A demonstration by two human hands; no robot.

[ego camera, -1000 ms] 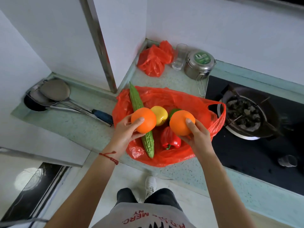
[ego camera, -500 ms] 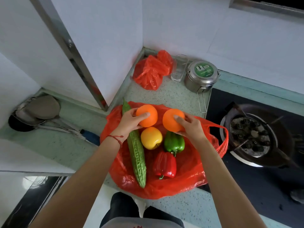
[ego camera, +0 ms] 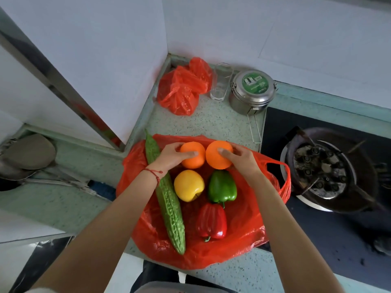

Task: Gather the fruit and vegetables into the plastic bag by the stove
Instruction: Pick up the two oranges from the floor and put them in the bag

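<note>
A red plastic bag lies spread flat on the counter left of the stove. On it lie a long green bitter gourd, a yellow apple, a green pepper and a red pepper. My left hand grips one orange at the bag's far edge. Beside it, my right hand grips a second orange. The two oranges touch each other, low over the bag.
A crumpled red bag, a clear glass and a steel lidded tin stand at the back of the counter. A gas burner on the black hob is at the right. Ladles lie at the left, past a wall corner.
Both hands have carried the oranges away from me, from above the middle of the bag to its far edge, and lower. The other produce has not moved.
</note>
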